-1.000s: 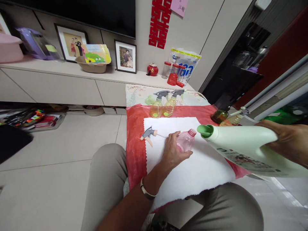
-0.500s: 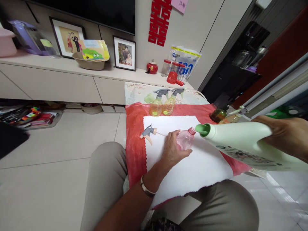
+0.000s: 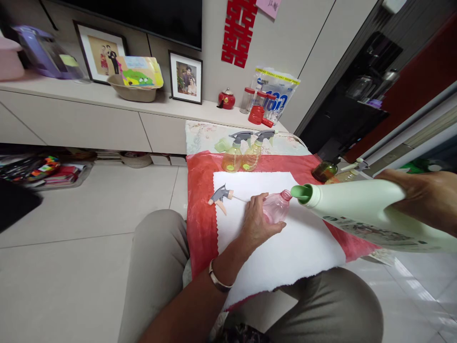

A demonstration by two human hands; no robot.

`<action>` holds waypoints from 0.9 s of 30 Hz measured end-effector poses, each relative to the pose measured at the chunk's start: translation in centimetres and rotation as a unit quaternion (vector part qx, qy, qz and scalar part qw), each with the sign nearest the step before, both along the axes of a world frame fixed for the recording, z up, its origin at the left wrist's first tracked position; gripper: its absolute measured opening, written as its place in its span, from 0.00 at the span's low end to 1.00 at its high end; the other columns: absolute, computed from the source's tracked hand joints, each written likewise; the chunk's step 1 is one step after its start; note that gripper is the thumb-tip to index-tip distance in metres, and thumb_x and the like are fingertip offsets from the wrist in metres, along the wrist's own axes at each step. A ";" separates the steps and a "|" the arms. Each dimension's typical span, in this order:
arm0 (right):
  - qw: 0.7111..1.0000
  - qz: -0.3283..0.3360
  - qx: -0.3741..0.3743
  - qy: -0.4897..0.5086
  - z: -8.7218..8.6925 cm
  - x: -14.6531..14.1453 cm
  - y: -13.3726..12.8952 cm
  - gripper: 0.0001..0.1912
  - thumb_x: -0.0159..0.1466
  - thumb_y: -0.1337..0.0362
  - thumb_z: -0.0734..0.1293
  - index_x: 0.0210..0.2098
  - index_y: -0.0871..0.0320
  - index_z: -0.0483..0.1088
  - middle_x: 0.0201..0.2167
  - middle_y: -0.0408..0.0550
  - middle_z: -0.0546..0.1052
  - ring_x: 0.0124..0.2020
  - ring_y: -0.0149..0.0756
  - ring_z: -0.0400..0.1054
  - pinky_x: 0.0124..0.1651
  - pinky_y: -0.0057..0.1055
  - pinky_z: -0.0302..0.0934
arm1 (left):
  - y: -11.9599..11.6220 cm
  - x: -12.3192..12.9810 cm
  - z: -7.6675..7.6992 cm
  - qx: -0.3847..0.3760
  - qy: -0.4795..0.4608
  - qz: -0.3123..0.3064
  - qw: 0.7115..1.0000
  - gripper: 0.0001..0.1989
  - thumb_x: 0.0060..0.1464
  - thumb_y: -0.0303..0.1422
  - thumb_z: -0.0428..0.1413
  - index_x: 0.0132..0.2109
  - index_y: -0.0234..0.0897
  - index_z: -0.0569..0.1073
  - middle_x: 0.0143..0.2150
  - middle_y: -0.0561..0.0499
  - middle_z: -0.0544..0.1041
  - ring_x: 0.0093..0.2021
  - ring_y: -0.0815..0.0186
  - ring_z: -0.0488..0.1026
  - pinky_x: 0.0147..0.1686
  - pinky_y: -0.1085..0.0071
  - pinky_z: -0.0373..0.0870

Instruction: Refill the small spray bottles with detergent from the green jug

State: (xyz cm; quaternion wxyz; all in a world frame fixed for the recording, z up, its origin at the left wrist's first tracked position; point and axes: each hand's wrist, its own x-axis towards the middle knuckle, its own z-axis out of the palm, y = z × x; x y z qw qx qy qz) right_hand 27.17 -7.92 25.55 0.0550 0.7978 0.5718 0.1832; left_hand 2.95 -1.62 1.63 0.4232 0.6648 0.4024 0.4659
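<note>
My left hand (image 3: pixel 257 221) is wrapped round a pink see-through spray bottle (image 3: pixel 278 206), tilted with its uncapped neck to the right. At the right my right hand (image 3: pixel 424 197) grips the handle of a large pale green jug (image 3: pixel 357 195), held almost level. The jug's green spout (image 3: pixel 301 192) is close to the bottle's mouth; whether liquid flows I cannot tell. A grey and peach spray trigger head (image 3: pixel 220 195) with its tube lies left of my left hand on a white cloth (image 3: pixel 285 262).
Two yellowish spray bottles (image 3: pixel 233 157) stand behind the cloth on a red plastic sheet (image 3: pixel 202 214). A dark bottle (image 3: pixel 324 170) and another spray bottle (image 3: pixel 348 175) are at the right. Jars, a bag and picture frames line the shelf (image 3: pixel 210 112).
Almost nothing differs. Both hands keep their holds, and the jug's spout stays by the bottle's mouth; the view has shifted very slightly.
</note>
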 end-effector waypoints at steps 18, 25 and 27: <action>0.990 -0.093 -0.087 -0.056 0.9 0.2 0.4 0.30 0.43 0.52 0.67 0.47 0.37 0.74 0.30 0.42 0.77 0.28 0.40 0.69 0.28 0.28 0.55 | -0.1 -0.1 0.2 -0.006 0.002 -0.004 1.000 0.43 0.34 0.30 0.71 0.59 0.40 0.63 0.55 0.44 0.70 0.58 0.49 0.68 0.61 0.49 0.65; 0.993 -0.076 -0.079 -0.053 0.7 1.4 0.4 0.31 0.42 0.51 0.68 0.48 0.39 0.74 0.29 0.42 0.76 0.26 0.39 0.68 0.27 0.28 0.54 | -0.1 -0.1 0.2 -0.008 -0.005 -0.002 1.000 0.43 0.34 0.30 0.71 0.58 0.43 0.63 0.54 0.45 0.70 0.58 0.49 0.68 0.61 0.48 0.65; 0.992 -0.078 -0.077 -0.057 0.8 1.4 0.5 0.31 0.43 0.50 0.67 0.48 0.39 0.74 0.29 0.42 0.76 0.27 0.39 0.69 0.28 0.28 0.55 | 0.0 -0.1 0.2 -0.008 -0.005 -0.003 1.000 0.44 0.34 0.30 0.71 0.59 0.42 0.63 0.54 0.45 0.70 0.58 0.49 0.68 0.61 0.48 0.65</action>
